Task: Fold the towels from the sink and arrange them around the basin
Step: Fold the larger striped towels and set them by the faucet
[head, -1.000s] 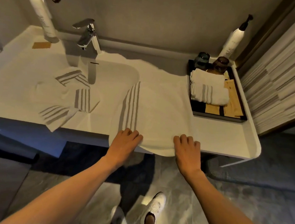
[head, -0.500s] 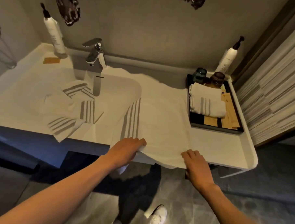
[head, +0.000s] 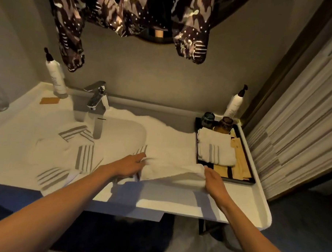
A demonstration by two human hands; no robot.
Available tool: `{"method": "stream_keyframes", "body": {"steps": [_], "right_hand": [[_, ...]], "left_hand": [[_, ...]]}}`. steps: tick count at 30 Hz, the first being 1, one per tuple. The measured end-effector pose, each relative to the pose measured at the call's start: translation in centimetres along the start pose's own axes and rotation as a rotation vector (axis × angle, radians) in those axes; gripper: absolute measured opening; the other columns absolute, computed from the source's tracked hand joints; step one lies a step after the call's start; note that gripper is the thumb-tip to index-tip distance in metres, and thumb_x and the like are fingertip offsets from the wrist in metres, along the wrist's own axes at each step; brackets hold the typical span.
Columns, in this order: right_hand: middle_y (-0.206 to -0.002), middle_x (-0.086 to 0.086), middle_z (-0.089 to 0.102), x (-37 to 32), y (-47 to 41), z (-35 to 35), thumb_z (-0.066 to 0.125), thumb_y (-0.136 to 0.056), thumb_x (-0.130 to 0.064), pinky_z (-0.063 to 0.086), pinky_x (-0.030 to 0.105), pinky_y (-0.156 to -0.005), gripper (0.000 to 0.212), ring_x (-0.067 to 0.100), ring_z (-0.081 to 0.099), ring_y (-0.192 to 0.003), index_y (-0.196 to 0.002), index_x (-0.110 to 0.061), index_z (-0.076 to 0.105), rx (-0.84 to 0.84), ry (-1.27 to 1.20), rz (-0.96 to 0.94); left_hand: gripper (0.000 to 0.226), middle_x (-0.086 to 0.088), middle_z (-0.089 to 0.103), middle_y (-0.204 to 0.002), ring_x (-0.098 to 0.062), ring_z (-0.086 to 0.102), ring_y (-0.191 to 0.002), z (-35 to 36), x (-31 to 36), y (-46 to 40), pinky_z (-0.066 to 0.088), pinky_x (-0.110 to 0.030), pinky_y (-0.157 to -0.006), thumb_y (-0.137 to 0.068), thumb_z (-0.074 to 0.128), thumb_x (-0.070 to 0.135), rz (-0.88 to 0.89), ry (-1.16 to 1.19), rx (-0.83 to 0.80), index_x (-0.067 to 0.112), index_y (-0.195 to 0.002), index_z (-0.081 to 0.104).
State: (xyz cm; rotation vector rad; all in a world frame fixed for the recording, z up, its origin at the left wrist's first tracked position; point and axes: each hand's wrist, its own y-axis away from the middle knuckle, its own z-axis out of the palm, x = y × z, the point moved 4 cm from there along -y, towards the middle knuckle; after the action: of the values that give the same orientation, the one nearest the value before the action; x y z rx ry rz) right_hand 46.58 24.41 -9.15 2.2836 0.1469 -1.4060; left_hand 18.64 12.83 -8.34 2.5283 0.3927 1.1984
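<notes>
fingers [head: 141,159] of both hands pinch towel [head: 170,173] edge, lifted off counter [head: 177,204], arms outstretched.

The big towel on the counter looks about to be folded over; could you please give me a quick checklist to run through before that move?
1. Left hand grips the near edge of the big towel: ok.
2. Right hand grips the other end of that edge: ok.
3. Edge lifted clear of the counter: ok.
4. Far half lies flat: cannot tell, it bunches against the back wall.
5. Landing area free of the black tray and its folded towels: ok.
6. Loose striped towels on the left kept apart from the fold: ok.
</notes>
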Motion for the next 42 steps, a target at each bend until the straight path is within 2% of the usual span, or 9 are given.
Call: {"method": "stream_keyframes", "body": {"steps": [3,6,13,18,23,28,32,35,42], "right_hand": [[-0.091,0.008,0.071,0.0,-3.3,0.0,0.037,-0.103,-0.043,0.05,0.035,-0.077,0.048,0.02,0.063,-0.082,-0.096,-0.011,0.071,0.04,0.022,0.035],[-0.079,0.011,0.066,-0.1,-6.2,0.0,0.032,-0.099,-0.056,0.047,0.04,-0.079,0.067,0.028,0.06,-0.078,-0.081,-0.002,0.068,0.082,0.101,0.059],[-0.087,0.006,0.062,-1.2,-11.0,0.1,0.041,-0.091,-0.067,0.038,0.034,-0.062,0.058,0.024,0.057,-0.08,-0.084,-0.011,0.055,0.102,0.205,0.0],[-0.121,0.003,0.053,-1.7,-11.6,0.5,0.048,-0.098,-0.038,0.046,0.037,-0.092,0.033,0.022,0.05,-0.112,-0.122,-0.017,0.049,0.436,0.412,-0.314],[-0.1,0.004,0.065,0.3,-10.3,8.3,0.066,-0.08,-0.007,0.043,0.033,-0.082,0.022,0.027,0.062,-0.091,-0.101,-0.014,0.067,0.049,0.875,-0.889],[-0.14,0.009,0.055,6.3,-10.0,9.3,0.065,-0.087,-0.012,0.034,0.042,-0.112,0.048,0.024,0.051,-0.126,-0.134,-0.012,0.057,0.004,0.974,-0.789],[-0.147,0.011,0.047,6.8,-9.7,10.3,0.038,-0.096,-0.013,0.023,0.045,-0.116,0.046,0.026,0.044,-0.134,-0.14,-0.01,0.051,0.014,0.968,-0.728],[-0.147,0.012,0.047,6.8,-9.7,10.5,0.031,-0.096,-0.015,0.022,0.044,-0.115,0.048,0.027,0.046,-0.133,-0.14,-0.009,0.05,0.0,0.974,-0.695],[-0.143,0.014,0.051,6.8,-10.0,9.9,0.055,-0.09,-0.009,0.018,0.04,-0.116,0.049,0.028,0.051,-0.129,-0.138,-0.007,0.05,0.001,0.964,-0.716]], "left_hand": [[0.066,-0.004,0.066,-0.111,-0.014,0.067,-0.09,0.0,0.8,-1.4,0.053,-0.032,-0.082,-0.082,0.058,0.07,-0.024,0.009,-0.122,0.034,-0.129,0.03],[0.107,0.003,0.04,-0.132,-0.022,0.057,-0.11,-0.3,0.5,-3.5,0.051,-0.037,-0.091,-0.066,0.079,0.055,0.03,-0.361,-0.173,0.044,-0.147,0.009],[0.04,-0.013,0.062,-0.126,-0.03,0.059,-0.109,-4.4,-1.1,-9.8,0.045,-0.035,-0.086,-0.09,0.059,0.022,-0.067,-0.416,-0.036,0.018,-0.129,0.047],[0.053,-0.016,0.047,-0.141,-0.035,0.046,-0.127,-5.3,-0.3,-10.4,0.035,-0.05,-0.11,-0.091,0.06,0.027,0.141,-0.636,0.745,0.01,-0.139,0.043],[0.043,-0.01,0.058,-0.137,-0.029,0.051,-0.127,4.1,0.1,-12.0,0.033,-0.042,-0.11,-0.095,0.039,0.033,0.524,-0.771,0.355,0.015,-0.125,0.063],[0.061,-0.005,0.036,-0.156,-0.027,0.038,-0.142,4.0,-9.2,-11.2,0.028,-0.043,-0.116,-0.102,0.02,0.048,0.056,-0.628,0.26,0.016,-0.152,0.032],[0.061,-0.007,0.051,-0.144,-0.026,0.051,-0.127,1.8,-12.2,-8.1,0.039,-0.032,-0.101,-0.101,0.029,0.055,-0.418,0.0,0.246,0.013,-0.144,0.04],[0.051,-0.015,0.056,-0.137,-0.033,0.056,-0.119,1.3,-10.7,-8.7,0.043,-0.035,-0.092,-0.102,0.043,0.039,-0.525,0.229,0.422,0.012,-0.144,0.037],[0.064,-0.009,0.06,-0.108,-0.022,0.061,-0.087,1.2,-10.8,-7.0,0.048,-0.024,-0.054,-0.083,0.056,-0.006,-0.505,0.397,0.283,0.015,-0.141,0.038]]}}
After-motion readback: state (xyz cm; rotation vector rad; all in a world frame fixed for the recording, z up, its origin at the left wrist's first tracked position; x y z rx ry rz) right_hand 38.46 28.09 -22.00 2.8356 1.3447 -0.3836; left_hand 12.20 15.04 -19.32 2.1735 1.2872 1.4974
